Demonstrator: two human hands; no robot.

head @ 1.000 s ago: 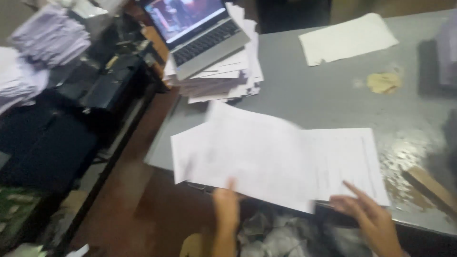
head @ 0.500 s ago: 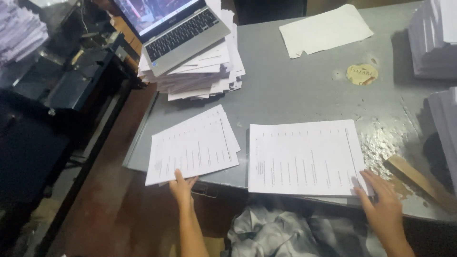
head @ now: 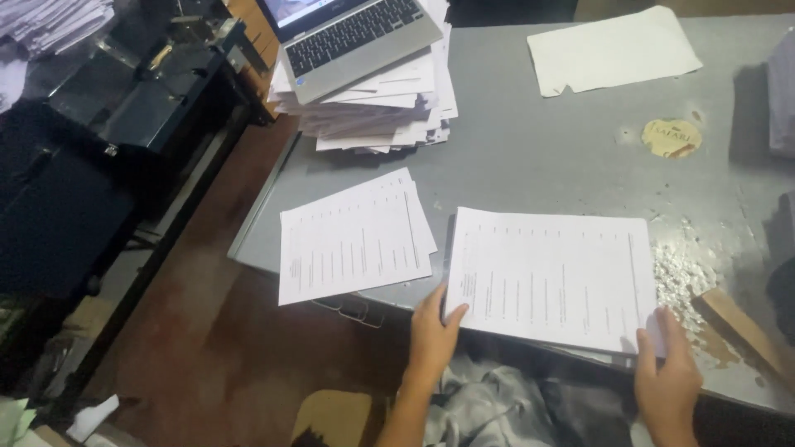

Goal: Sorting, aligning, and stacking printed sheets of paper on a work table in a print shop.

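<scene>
Two stacks of printed paper lie at the near edge of a grey metal table [head: 530, 157]. The right stack [head: 555, 277] is gripped at both near corners: my left hand [head: 432, 335] pinches its near left corner, and my right hand [head: 667, 382] pinches its near right corner. The left stack [head: 352, 236] rests untouched, overhanging the table edge, a short way left of my left hand.
A silver laptop [head: 352, 37] sits open on a tall pile of papers [head: 381, 112] at the back left. A loose white sheet [head: 613, 50] lies at the back. A round yellowish sticker [head: 671, 136], white crumbs [head: 683, 273], a wooden strip [head: 741, 331]. Black equipment [head: 108, 124] stands left.
The single spread of sheets has been split into two stacks. My left hand left the left stack and moved right to the right stack's corner. The view shifted closer.
</scene>
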